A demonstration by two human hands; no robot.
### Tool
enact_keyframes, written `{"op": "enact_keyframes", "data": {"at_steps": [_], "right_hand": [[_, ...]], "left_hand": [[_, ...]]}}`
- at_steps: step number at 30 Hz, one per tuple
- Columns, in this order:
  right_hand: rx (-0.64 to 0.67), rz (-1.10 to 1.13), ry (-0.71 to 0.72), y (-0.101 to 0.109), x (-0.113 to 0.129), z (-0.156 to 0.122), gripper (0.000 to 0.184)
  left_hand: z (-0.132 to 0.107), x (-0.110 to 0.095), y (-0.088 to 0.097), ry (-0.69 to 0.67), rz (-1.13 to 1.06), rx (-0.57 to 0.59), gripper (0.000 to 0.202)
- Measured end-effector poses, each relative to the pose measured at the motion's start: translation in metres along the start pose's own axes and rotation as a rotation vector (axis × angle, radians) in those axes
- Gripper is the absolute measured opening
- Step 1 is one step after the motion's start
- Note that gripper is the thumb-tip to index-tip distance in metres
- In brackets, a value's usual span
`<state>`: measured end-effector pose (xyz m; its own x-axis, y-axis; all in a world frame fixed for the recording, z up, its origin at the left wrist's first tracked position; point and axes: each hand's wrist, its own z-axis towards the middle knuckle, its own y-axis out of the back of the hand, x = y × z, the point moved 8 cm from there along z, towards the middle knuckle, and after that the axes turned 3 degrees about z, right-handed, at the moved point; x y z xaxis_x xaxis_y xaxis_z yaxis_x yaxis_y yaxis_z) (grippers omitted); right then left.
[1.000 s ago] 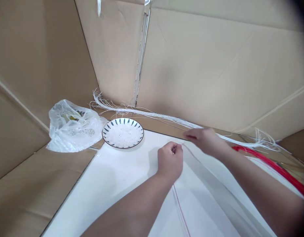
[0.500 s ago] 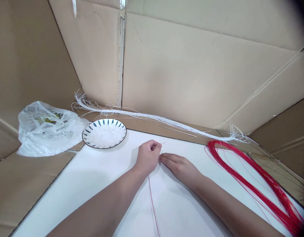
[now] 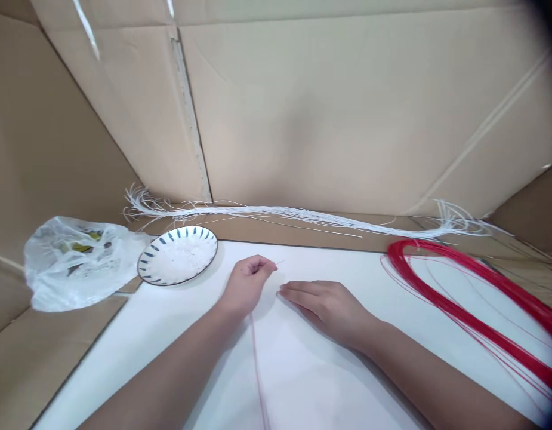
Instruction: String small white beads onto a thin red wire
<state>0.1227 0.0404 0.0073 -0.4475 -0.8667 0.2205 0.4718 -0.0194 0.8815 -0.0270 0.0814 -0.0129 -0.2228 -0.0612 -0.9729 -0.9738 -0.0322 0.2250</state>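
My left hand (image 3: 246,285) is closed in a pinch on a thin red string (image 3: 256,364) whose short tip pokes out past the fingers; the string trails back along the white board (image 3: 168,358) toward me. My right hand (image 3: 327,306) lies flat on the board just right of it, fingers stretched out and pointing at the left hand, holding nothing. A white plate with blue marks on its rim (image 3: 145,263), filled with small white beads, stands a hand's width to the left of the left hand.
A bundle of white strings (image 3: 276,212) lies along the back cardboard wall (image 3: 347,119). A loop of red strings (image 3: 463,310) lies on the right of the board. A crumpled clear plastic bag (image 3: 74,260) sits at the left on cardboard.
My right hand came back from the white strings at the rear and settled flat on the board next to the left hand. The view has shifted, showing the red loop.
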Motion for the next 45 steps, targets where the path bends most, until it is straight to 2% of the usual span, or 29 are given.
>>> {"op": "enact_keyframes", "data": {"at_steps": [4, 6, 9, 11, 12, 16, 22, 27, 31, 34, 39, 42, 45], "right_hand": [[-0.03, 0.19, -0.062, 0.008, -0.01, -0.001, 0.035], [-0.095, 0.363, -0.19, 0.014, -0.027, -0.002, 0.034], [-0.181, 0.583, -0.479, 0.014, -0.059, -0.008, 0.028], [-0.169, 0.663, -0.628, 0.008, -0.073, -0.012, 0.025], [-0.144, 0.686, -0.658, 0.005, -0.076, -0.013, 0.024], [-0.06, 0.699, -0.569, 0.005, -0.075, -0.01, 0.025], [-0.173, 0.698, -0.659, 0.012, -0.093, -0.019, 0.011], [-0.122, 0.549, -0.365, 0.013, -0.074, -0.008, 0.013], [-0.075, 0.471, -0.283, 0.011, -0.064, -0.006, 0.014], [-0.032, 0.485, -0.293, 0.009, -0.065, -0.005, 0.017], [-0.073, 0.668, -0.468, 0.012, -0.083, -0.01, 0.023], [0.026, 0.715, -0.494, 0.013, -0.082, -0.011, 0.023], [0.139, 0.66, -0.468, 0.014, -0.074, -0.011, 0.045]], "left_hand": [[-0.002, 0.0, 0.001, 0.02, -0.027, -0.014, 0.018], [-0.005, -0.001, 0.0, 0.037, -0.029, -0.018, 0.018], [-0.009, -0.003, -0.001, 0.083, -0.021, -0.034, 0.021], [-0.012, -0.004, -0.001, 0.115, -0.007, -0.053, 0.022], [-0.013, -0.005, -0.001, 0.13, 0.0, -0.061, 0.022], [-0.018, -0.006, -0.002, 0.187, 0.011, -0.068, 0.023], [-0.024, -0.013, -0.005, 0.179, 0.037, -0.114, 0.025], [-0.022, -0.011, -0.005, 0.168, 0.047, -0.069, 0.025], [-0.019, -0.003, -0.006, 0.193, 0.054, 0.001, 0.025], [-0.02, -0.007, -0.006, 0.18, 0.045, -0.023, 0.025], [-0.026, -0.015, -0.009, 0.206, -0.002, -0.07, 0.025], [-0.028, -0.016, -0.011, 0.228, -0.003, -0.061, 0.024], [-0.028, -0.016, -0.011, 0.229, 0.0, -0.062, 0.025]]}}
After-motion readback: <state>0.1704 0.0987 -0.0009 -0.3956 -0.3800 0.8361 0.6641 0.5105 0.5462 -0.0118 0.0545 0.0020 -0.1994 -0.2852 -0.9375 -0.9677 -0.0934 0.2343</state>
